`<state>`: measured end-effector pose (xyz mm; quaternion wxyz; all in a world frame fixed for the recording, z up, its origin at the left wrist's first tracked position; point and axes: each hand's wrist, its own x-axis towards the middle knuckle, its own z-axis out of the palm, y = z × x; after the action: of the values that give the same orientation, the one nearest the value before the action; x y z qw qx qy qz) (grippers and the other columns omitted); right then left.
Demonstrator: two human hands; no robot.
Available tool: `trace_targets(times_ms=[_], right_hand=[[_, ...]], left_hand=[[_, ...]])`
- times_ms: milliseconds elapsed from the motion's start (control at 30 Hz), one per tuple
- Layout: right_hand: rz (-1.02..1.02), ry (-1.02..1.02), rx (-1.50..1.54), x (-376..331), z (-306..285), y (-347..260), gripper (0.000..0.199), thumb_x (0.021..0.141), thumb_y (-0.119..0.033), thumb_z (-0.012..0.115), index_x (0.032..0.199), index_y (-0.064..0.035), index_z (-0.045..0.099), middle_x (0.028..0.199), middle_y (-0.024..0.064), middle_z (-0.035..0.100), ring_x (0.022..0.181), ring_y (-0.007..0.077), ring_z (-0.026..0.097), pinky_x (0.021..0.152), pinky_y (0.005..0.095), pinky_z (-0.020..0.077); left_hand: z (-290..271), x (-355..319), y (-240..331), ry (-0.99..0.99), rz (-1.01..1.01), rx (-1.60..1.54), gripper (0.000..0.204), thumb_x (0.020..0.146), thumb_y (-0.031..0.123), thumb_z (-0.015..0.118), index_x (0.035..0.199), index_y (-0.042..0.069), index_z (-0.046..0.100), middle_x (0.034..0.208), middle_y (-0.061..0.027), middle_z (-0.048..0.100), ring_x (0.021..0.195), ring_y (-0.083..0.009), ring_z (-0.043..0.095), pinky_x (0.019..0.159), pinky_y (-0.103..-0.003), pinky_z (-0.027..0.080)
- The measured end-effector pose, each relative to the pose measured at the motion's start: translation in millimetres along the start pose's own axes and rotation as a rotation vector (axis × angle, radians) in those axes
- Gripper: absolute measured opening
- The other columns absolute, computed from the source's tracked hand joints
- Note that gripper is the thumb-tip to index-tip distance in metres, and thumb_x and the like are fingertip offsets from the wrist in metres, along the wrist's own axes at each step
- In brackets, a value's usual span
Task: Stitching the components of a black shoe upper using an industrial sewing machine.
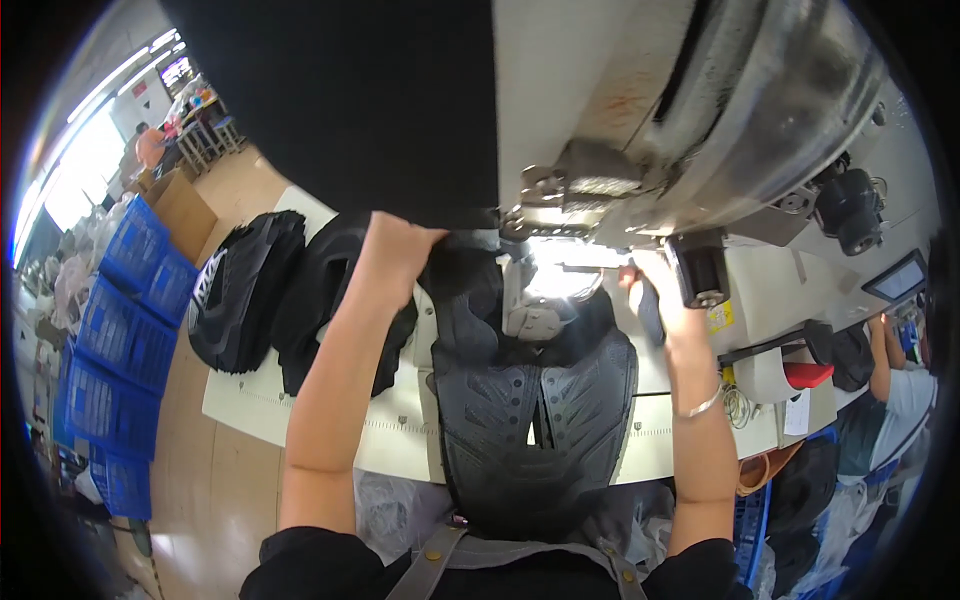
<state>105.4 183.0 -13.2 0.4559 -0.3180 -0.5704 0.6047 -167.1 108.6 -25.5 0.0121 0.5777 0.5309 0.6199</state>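
White table (395, 430) carries your black ribbed padded fabric panel (530, 420), soft and floppy I judge; left hand (400, 245) pinches its top edge, right hand (655, 285) grip I cannot tell.

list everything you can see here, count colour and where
sewing machine: one, grey and off-white, top right over the table
work table: one, off-white, centre
black shoe-upper piece: one, black with grey pattern, centre of table under the machine
stacks of black pieces: two or so, black, left part of table
blue crates: several, blue, stacked on the floor at left
cardboard box: one, brown, floor upper left
small screen: one, dark, far right
co-worker's arm: one, far right edge
bracelet: one, silver, right wrist
left hand: on the black piece's top left edge
right hand: at the piece's right side by the machine
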Motion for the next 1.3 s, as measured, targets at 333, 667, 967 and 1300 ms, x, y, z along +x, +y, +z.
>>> trace_targets(times_ms=[333,667,967,1300], right_hand=[[0.017,-0.026,-0.486,-36.9,-30.1,43.9,0.026,0.083,-0.013,0.053,0.107,-0.0034,0.054,0.079,0.0057,0.057,0.064,0.0106,0.053,0.054,0.0193,0.0442],[-0.356,0.029,-0.881,-51.1,-29.2,59.6,0.017,0.068,-0.01,0.067,0.081,-0.0012,0.06,0.081,0.0117,0.054,0.076,0.0267,0.055,0.07,0.0337,0.0445],[-0.461,0.022,-0.909,-46.3,-34.8,64.2,0.008,0.073,-0.004,0.06,0.075,-0.0003,0.054,0.075,0.0103,0.054,0.069,0.0236,0.054,0.064,0.0301,0.0438],[-0.169,-0.039,-0.743,-112.3,-7.9,31.5,0.044,0.077,-0.005,0.061,0.117,0.0029,0.045,0.071,0.009,0.054,0.055,0.0135,0.052,0.052,0.0283,0.0439]], left_hand=[[-158.2,-70.2,-54.4,0.197,-0.63,0.554,0.034,0.081,0.02,0.056,0.096,-0.01,0.055,0.083,-0.0164,0.061,0.078,-0.0213,0.059,0.074,-0.031,0.044],[-137.9,-82.5,-58.2,0.047,-0.392,1.297,0.027,0.081,0.018,0.054,0.102,0.001,0.052,0.103,-0.0171,0.056,0.091,-0.0341,0.054,0.077,-0.039,0.044],[-17.1,-110.3,54.9,-0.435,0.013,0.5,0.055,0.069,0.031,0.069,0.11,-0.001,0.05,0.108,-0.0157,0.052,0.101,-0.031,0.048,0.089,-0.037,0.037],[-2.6,-124.1,63.7,-0.54,-0.073,0.571,0.083,0.066,0.041,0.069,0.128,0.0,0.033,0.126,-0.0188,0.035,0.113,-0.0342,0.039,0.095,-0.042,0.031]])
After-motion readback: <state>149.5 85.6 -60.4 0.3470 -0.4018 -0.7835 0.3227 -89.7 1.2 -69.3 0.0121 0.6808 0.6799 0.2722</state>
